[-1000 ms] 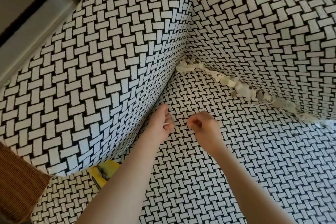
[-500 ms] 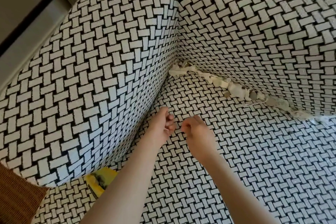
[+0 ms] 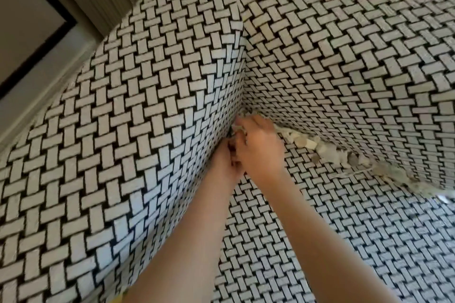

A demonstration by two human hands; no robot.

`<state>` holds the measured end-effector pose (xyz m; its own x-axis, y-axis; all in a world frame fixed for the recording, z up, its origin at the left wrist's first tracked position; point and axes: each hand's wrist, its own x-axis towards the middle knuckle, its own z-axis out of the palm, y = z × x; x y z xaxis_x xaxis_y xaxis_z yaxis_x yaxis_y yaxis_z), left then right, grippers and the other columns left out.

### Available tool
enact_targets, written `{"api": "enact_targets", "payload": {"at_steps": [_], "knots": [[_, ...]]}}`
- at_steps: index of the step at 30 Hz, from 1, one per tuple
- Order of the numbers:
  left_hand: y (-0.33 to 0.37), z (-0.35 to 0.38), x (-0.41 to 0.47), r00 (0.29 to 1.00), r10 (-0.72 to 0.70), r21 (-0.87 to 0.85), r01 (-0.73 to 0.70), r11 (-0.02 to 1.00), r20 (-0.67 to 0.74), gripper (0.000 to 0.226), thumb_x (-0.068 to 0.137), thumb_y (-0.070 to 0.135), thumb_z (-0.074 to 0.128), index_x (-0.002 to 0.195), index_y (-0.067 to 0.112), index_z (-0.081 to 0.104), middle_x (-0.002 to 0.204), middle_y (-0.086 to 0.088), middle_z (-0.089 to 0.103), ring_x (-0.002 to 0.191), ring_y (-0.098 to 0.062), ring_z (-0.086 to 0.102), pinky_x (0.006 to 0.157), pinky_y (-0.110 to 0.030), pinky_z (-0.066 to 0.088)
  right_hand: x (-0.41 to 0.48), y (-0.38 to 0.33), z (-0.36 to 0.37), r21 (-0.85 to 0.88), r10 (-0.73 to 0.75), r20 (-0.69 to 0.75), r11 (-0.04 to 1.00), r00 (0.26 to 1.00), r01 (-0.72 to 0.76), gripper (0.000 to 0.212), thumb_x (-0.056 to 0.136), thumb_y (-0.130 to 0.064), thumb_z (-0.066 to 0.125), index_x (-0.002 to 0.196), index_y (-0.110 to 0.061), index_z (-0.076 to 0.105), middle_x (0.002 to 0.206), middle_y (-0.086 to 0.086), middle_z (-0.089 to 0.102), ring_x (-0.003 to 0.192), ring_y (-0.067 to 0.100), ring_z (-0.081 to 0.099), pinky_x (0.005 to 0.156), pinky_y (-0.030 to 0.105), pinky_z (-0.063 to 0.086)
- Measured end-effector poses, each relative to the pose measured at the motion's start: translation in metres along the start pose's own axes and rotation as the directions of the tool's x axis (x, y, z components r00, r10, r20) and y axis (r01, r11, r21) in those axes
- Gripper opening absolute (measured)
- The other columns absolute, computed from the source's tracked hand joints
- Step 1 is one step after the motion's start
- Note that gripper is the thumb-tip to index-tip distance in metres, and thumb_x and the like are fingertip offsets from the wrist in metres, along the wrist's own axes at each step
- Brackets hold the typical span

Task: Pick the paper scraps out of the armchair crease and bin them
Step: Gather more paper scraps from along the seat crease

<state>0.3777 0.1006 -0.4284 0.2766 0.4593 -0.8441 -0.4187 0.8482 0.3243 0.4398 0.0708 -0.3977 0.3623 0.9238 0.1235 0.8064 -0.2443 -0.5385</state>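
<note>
The paper scraps [image 3: 320,147] are lodged where the armchair's seat [image 3: 344,241] meets the backrest [image 3: 344,56]. Since a moment earlier, both hands have been moved from mid-seat into the corner by the armrest [image 3: 123,142]. The corner scraps are largely hidden by the right hand [image 3: 261,147], its fingers [image 3: 250,122] bent onto them; the left hand [image 3: 222,162] is pressed against it. Whether anything is gripped cannot be told.

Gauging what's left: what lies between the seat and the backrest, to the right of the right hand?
A row of paper scraps lies wedged there, running from beside the right hand off to the right, as the head view shows.
</note>
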Motion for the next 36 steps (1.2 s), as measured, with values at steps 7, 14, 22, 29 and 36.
{"api": "enact_targets", "payload": {"at_steps": [7, 14, 22, 29, 36], "knots": [[0.004, 0.0, 0.009, 0.986, -0.132, 0.005, 0.134, 0.991, -0.106, 0.042, 0.099, 0.025, 0.033, 0.057, 0.019, 0.031, 0.031, 0.008, 0.032, 0.02, -0.002, 0.019, 0.023, -0.011, 0.009, 0.04, 0.029, 0.039, -0.428, 0.102, 0.364, 0.901, 0.926, 0.069, 0.043, 0.092, -0.007, 0.043, 0.135, -0.012, 0.039, 0.137, 0.012, 0.042, 0.127, 0.035, 0.033, 0.099, 0.046, 0.038], [0.003, 0.002, 0.017, 0.984, -0.107, -0.026, 0.104, 0.994, -0.14, 0.037, 0.097, 0.022, 0.036, 0.06, 0.017, 0.036, 0.038, 0.005, 0.043, 0.026, -0.003, 0.029, 0.025, -0.01, 0.02, 0.031, 0.06, 0.032, -0.089, -0.076, 0.059, 0.993, 0.995, 0.081, 0.04, 0.056, 0.022, 0.067, 0.088, -0.001, 0.072, 0.08, 0.018, 0.067, 0.074, 0.035, 0.065, 0.056, 0.032, 0.054], [-0.006, 0.019, 0.016, 0.989, 0.002, -0.074, -0.013, 0.997, -0.145, 0.032, 0.099, 0.016, 0.033, 0.074, 0.005, 0.05, 0.078, -0.01, 0.057, 0.072, -0.017, 0.055, 0.076, -0.024, 0.048, -0.014, 0.074, 0.01, 0.136, 0.071, -0.147, 0.989, 0.987, -0.051, 0.032, 0.064, 0.017, 0.067, 0.089, -0.001, 0.072, 0.082, 0.014, 0.07, 0.075, 0.012, 0.057, 0.07, 0.005, 0.035], [-0.009, 0.02, 0.008, 0.989, -0.039, -0.039, 0.034, 0.999, -0.143, 0.027, 0.098, 0.017, 0.037, 0.079, 0.005, 0.053, 0.076, -0.01, 0.055, 0.067, -0.017, 0.052, 0.06, -0.025, 0.05, -0.009, 0.056, -0.007, 0.415, 0.293, 0.208, 0.838, 0.933, -0.355, 0.018, 0.078, -0.004, 0.068, 0.094, -0.011, 0.073, 0.071, -0.008, 0.064, 0.058, -0.002, 0.052, 0.06, 0.011, 0.046], [-0.011, 0.02, 0.008, 0.993, -0.094, 0.097, 0.1, 0.99, -0.067, 0.029, 0.091, 0.025, 0.045, 0.064, 0.015, 0.049, 0.048, -0.002, 0.049, 0.049, -0.014, 0.05, 0.049, -0.022, 0.04, -0.014, 0.04, 0.003, 0.191, 0.149, 0.277, 0.96, 0.949, -0.206, 0.017, 0.083, -0.012, 0.058, 0.097, -0.009, 0.067, 0.09, 0.006, 0.064, 0.085, 0.022, 0.058, 0.063, 0.018, 0.039]]}}
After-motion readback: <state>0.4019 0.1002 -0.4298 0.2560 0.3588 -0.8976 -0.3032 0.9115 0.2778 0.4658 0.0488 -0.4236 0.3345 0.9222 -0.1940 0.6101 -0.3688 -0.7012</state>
